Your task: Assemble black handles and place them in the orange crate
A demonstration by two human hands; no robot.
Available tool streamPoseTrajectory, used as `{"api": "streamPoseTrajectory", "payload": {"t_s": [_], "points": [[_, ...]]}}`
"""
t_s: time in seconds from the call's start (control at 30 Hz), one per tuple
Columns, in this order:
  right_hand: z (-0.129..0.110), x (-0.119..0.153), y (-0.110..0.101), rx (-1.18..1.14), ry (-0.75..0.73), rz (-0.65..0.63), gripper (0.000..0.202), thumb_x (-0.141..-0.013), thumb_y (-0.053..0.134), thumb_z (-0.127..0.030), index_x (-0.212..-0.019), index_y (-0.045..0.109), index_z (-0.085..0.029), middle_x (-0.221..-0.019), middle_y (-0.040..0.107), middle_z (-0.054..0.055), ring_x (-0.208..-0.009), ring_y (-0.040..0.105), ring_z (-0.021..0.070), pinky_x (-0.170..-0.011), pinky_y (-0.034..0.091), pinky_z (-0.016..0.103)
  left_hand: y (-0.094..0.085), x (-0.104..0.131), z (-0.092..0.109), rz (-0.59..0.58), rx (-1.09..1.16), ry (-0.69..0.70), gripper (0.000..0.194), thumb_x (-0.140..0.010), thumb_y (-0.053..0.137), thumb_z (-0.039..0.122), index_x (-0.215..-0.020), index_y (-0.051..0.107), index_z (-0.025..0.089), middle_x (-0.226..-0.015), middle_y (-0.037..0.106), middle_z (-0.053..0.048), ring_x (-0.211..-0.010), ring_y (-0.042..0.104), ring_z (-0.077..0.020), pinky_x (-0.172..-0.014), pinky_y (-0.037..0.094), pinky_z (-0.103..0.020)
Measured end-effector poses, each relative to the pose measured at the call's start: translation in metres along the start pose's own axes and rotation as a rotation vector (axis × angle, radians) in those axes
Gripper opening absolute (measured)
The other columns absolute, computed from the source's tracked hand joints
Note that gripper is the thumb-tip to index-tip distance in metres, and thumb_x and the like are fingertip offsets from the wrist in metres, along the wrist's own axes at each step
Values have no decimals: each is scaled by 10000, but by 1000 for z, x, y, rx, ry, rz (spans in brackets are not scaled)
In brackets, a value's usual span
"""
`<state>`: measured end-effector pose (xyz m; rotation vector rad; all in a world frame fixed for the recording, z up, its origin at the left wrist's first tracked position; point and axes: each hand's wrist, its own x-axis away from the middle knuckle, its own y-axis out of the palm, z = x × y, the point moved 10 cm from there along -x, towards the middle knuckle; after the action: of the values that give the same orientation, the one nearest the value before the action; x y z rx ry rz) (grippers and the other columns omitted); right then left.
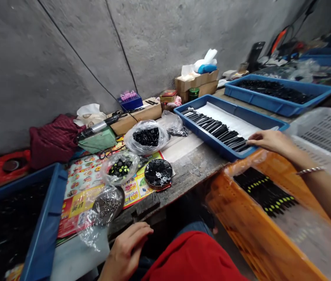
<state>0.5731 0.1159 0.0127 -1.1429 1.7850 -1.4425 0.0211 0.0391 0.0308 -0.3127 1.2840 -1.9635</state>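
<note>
My right hand (266, 141) reaches over the near right corner of a blue tray (232, 155). Its thumb and forefinger meet at the end of a row of dark, flat pieces (218, 129) lying on white paper; what they pinch is too small to make out. Low in the view, my left hand (128, 249) is in front of the table edge, fingers loosely curled together, with nothing visible in it. Beyond it are a bag-lined bowl of small metal parts (106, 207), a bowl of black and yellow-green parts (120, 168) and a round black patterned piece (158, 173).
An orange crate (241, 238) with black and yellow-green pieces stands below my right arm. A white basket (326, 128) is at the right. Another blue tray (282, 103) sits farther back, and a blue bin (40, 230) at the left. A bag of black parts (146, 137) is mid-table.
</note>
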Motion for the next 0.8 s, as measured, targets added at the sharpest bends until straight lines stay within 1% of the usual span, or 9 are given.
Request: {"api": "streamPoseTrajectory", "payload": {"t_s": [0.13,0.3,0.4,0.47,0.57,0.67,0.7,0.73,0.8], "points": [[-3,-1,-2,-8,2,-76,277,-837,643,-369,-921,751,-128,-916,746,128,-852,661,222,-689,408,280,9,-1,-2,-15,43,0,284,-848,526,115,-1027,698,253,-1049,742,-40,-963,706,-178,-869,551,-219],[-2,-10,-1,79,51,-120,193,-767,735,-306,-835,766,-128,-888,752,135,-841,665,251,-695,417,297,25,-6,-14,-35,171,-33,325,-832,509,75,-1029,691,259,-1046,738,-29,-969,696,-164,-879,539,-201],[-2,-11,-5,127,31,-112,166,-778,730,-286,-844,764,-138,-881,753,136,-829,667,254,-694,419,303,41,-8,-17,-73,346,-93,316,-818,502,50,-975,694,244,-990,742,-20,-918,696,-150,-851,533,-179],[-5,-3,-19,153,-21,-52,139,-799,710,-284,-850,762,-165,-884,753,122,-802,666,239,-686,418,301,53,-11,-18,-108,481,-149,270,-824,513,64,-923,697,235,-932,743,-14,-863,695,-144,-808,531,-169],[-17,32,-61,159,-93,172,186,-823,657,-356,-848,752,-198,-900,750,111,-765,663,234,-660,421,313,70,-17,-22,-146,625,-227,177,-857,547,151,-855,707,228,-869,742,-12,-814,689,-147,-770,519,-172],[-46,93,-100,-17,-164,451,396,-843,506,-524,-880,733,-202,-852,746,113,-758,673,250,-658,457,334,87,-27,-28,-192,745,-302,197,-890,563,316,-834,721,212,-836,740,-36,-796,678,-166,-750,514,-207],[-59,112,-101,-110,-188,477,415,-828,496,-556,-901,725,-218,-834,745,103,-757,675,259,-666,476,341,94,-31,-30,-204,811,-331,254,-893,558,388,-845,723,200,-824,738,-51,-783,673,-174,-726,516,-219],[-74,129,-94,-183,-212,457,373,-804,533,-558,-882,721,-245,-807,744,81,-734,676,264,-661,488,347,100,-34,-31,-214,894,-365,325,-887,552,460,-867,723,184,-812,734,-67,-761,667,-179,-692,518,-230],[-111,156,-63,-360,-288,352,264,-781,600,-517,-824,723,-287,-819,749,51,-698,681,265,-619,509,345,111,-40,-30,-229,1083,-445,467,-851,550,576,-928,713,145,-796,727,-96,-701,653,-178,-624,515,-241]]}}
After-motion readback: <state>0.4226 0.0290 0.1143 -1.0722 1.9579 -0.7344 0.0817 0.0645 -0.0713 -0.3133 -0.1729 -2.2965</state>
